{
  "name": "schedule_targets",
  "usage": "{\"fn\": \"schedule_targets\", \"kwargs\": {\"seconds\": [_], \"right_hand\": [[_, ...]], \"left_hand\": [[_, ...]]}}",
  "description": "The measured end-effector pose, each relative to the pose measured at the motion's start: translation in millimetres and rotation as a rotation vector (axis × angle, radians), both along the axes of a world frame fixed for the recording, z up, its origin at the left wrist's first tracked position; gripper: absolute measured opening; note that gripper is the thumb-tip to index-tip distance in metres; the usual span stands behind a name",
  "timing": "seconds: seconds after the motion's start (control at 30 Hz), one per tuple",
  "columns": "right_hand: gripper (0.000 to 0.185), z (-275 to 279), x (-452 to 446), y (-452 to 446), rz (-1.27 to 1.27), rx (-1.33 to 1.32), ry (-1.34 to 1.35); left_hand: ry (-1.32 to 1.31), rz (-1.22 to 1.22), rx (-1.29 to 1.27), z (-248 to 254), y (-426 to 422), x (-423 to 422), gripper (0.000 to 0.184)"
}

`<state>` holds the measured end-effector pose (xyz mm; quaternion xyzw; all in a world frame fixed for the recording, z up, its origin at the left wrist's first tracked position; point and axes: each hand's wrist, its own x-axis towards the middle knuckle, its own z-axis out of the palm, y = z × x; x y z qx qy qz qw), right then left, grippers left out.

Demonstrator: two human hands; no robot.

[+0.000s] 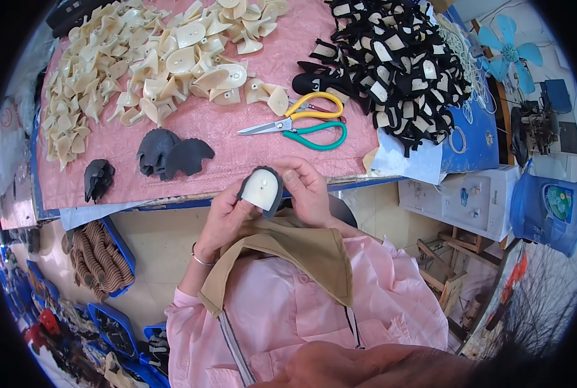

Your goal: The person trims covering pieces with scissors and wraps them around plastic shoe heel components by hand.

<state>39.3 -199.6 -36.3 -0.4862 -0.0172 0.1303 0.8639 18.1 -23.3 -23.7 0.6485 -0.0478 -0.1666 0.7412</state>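
Between my hands, just in front of the table edge, is a cream plastic piece with a rounded end (261, 189), with a dark grey foam piece (276, 205) behind and around its curved rim. My left hand (225, 213) is closed on the lower left side, its thumb on the front. My right hand (306, 193) pinches the foam's right edge with thumb and fingers. On the table beyond lie loose dark grey foam pieces (190, 157) and a stack of foam pieces (156, 150). Scissors (293, 123) with yellow and green handles lie beyond my right hand.
A pink sheet (237, 158) covers the table. Cream plastic pieces (185, 58) are heaped at the back left, black-covered pieces (392, 71) at the right. Another dark foam stack (99, 180) sits near the left edge. A white water dispenser (463, 200) and a blue fan (510, 53) stand right.
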Motion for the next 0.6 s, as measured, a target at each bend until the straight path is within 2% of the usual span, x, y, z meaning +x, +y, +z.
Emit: {"fn": "schedule_targets", "kwargs": {"seconds": [0.13, 0.2, 0.3, 0.6], "right_hand": [[0.028, 0.3, -0.5, 0.0, 0.033, 0.054, 0.049], [0.030, -3.5, -4.6, 1.2, 0.121, -0.028, -0.018], [0.030, 0.3, -6.4, 1.7, 0.232, -0.038, 0.025], [0.036, 3.1, -6.6, -0.7, 0.284, 0.009, 0.020]], "left_hand": [[-0.113, 0.109, 0.030, -1.2, -2.7, 0.8, 0.027], [-0.117, 0.140, 0.088, 0.5, -3.7, 1.1, 0.023], [-0.114, 0.124, 0.092, 0.4, -3.9, 1.3, 0.023], [-0.147, 0.082, 0.278, 4.8, -6.5, 2.9, 0.029]]}}
